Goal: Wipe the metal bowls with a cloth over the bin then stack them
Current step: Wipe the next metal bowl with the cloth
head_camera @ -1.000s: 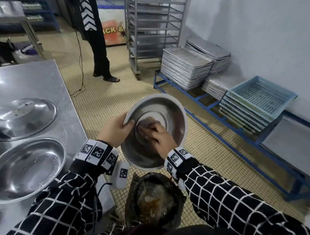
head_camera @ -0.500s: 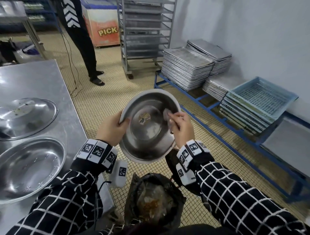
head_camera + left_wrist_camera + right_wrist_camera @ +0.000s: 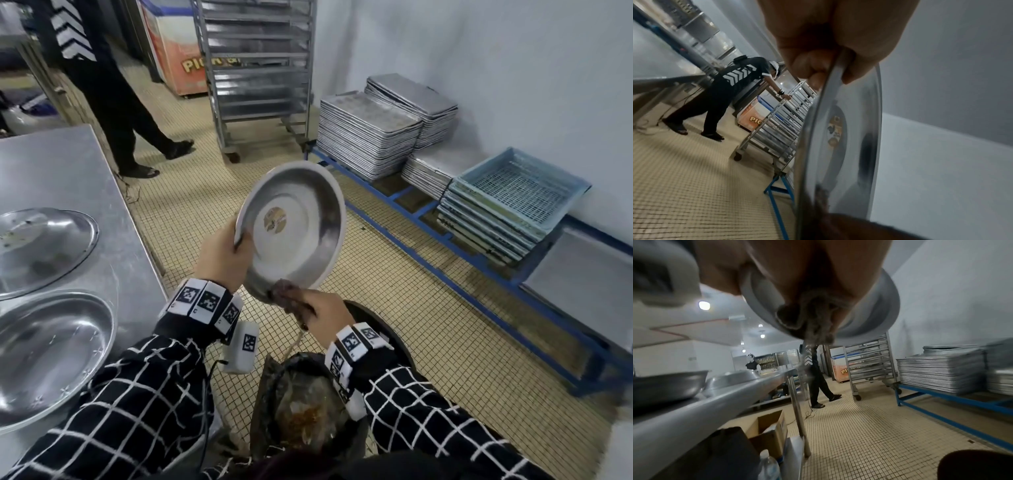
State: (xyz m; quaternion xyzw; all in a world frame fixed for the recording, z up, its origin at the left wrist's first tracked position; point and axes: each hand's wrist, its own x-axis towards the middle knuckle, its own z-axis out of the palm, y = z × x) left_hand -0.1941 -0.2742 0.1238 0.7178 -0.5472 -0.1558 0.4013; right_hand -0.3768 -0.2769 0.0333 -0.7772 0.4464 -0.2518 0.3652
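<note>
one round, shallow, shiny metal bowl (image 3: pixel 294 226) is held tilted on edge above a dark, bag-lined bin (image 3: pixel 308 411) on the tiled floor. the left hand (image 3: pixel 222 253) grips the bowl's left rim, thumb inside and fingers behind. the right hand (image 3: pixel 325 318) pinches a bunched brown cloth (image 3: pixel 284 294) against the bowl's lower rim, just below the left hand. the bowl looks light, stiff and probably slick, so the rolled rim seems the surest hold. two more wide metal bowls (image 3: pixel 51 353) rest on the steel table (image 3: pixel 68 171) to the left, well apart from both hands.
</note>
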